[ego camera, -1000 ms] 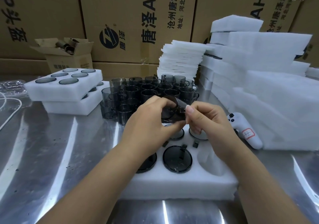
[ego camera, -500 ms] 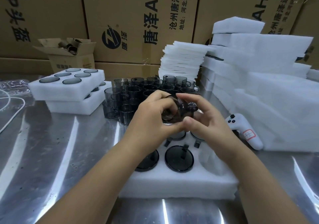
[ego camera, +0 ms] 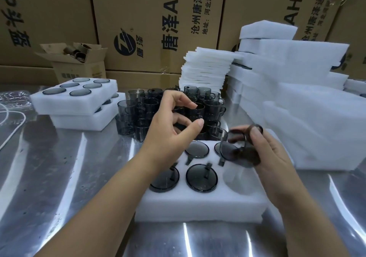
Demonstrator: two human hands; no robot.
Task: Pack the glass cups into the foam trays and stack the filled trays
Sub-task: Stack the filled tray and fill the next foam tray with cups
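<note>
Our right hand [ego camera: 271,154] grips a smoky glass cup [ego camera: 242,148], fingers and thumb curled round it. It hangs just above the far right corner of the foam tray [ego camera: 198,207], too blurred for us to tell how it is turned. Our left hand [ego camera: 170,132] holds nothing, its fingers loosely curled in the air over the far edge of the tray and the nearest of the loose cups [ego camera: 138,116]. Dark cups fill the tray's pockets that we can see, but the pocket at the near right corner [ego camera: 239,177] is open; the left hand hides the far left corner. The tray lies in the middle of the steel table [ego camera: 59,177], with bare metal to its left and on its near side. On its right edge the tray comes close to a wall of white foam blocks [ego camera: 307,118]. The loose cups crowd against the tray's far edge. Two filled trays [ego camera: 79,102] sit stacked toward the table's far left, well apart from our hands. A pile of thin foam sheets [ego camera: 206,70] stands behind the loose cups, before the cardboard cartons [ego camera: 158,19].
</note>
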